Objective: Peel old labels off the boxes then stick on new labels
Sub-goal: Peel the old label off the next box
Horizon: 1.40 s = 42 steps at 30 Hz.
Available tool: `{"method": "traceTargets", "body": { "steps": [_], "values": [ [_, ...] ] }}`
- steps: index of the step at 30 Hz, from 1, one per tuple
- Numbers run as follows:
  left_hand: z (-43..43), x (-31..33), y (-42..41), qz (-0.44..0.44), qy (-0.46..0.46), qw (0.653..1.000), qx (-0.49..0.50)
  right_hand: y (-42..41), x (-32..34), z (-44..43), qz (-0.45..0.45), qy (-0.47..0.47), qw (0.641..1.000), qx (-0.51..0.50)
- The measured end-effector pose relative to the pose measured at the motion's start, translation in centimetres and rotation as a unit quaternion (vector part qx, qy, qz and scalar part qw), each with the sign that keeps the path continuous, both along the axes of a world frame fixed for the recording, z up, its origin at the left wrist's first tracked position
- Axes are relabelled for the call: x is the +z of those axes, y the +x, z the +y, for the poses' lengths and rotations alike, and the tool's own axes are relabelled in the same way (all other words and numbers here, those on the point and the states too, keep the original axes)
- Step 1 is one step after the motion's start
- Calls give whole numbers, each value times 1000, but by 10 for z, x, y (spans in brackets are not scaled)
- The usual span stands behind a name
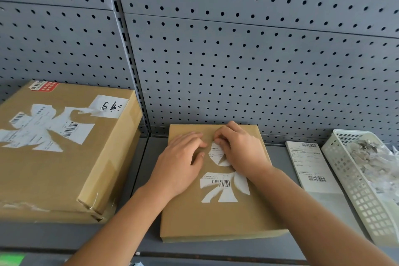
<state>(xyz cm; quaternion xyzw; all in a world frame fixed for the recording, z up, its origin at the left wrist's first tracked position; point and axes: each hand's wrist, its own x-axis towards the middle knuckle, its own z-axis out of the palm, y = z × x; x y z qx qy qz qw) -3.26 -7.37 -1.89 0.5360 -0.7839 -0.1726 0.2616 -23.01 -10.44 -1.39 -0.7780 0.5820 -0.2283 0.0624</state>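
Flat brown cardboard box (216, 218) lies at lower centre of frame on the grey shelf (54, 236). Left hand (181, 162) presses flat on it, fingers extended. Right hand (239, 149) pinches a strip of the torn white paper label (220, 185). Stack of new white labels (311, 168) lies at right.

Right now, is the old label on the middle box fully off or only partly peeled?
Partly peeled. Torn label pieces, one with a barcode, cling to the box; the right hand pinches a lifted scrap.
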Motion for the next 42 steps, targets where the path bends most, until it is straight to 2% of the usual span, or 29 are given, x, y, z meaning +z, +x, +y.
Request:
{"method": "traceTargets", "body": {
  "steps": [3, 10, 18, 22, 29, 34, 39, 42],
  "values": [
    [0, 0, -1, -4, -3, 1000, 0, 2, 3, -2, 33, 16, 999, 4],
    [1, 3, -1, -10, 0, 1000, 2, -15, 7, 15, -113, 39, 992, 47],
    [1, 3, -1, -16, 4, 1000, 1, -15, 9, 17, -143, 73, 985, 59],
    [1, 3, -1, -20, 3, 1000, 0, -16, 3, 16, -109, 19, 991, 75],
    [2, 4, -1, -25, 5, 1000, -1, -21, 10, 26, -115, -28, 991, 69],
    [2, 5, -1, -34, 17, 999, -5, -17, 42, 38, -288, -15, 957, -15],
    [2, 5, 0, -34, 30, 999, -3, -23, 58, 46, -367, 54, 928, -25],
    [2, 5, 0, -36, 37, 999, -3, -36, 63, 51, -400, 62, 913, -39]
  ]
}}
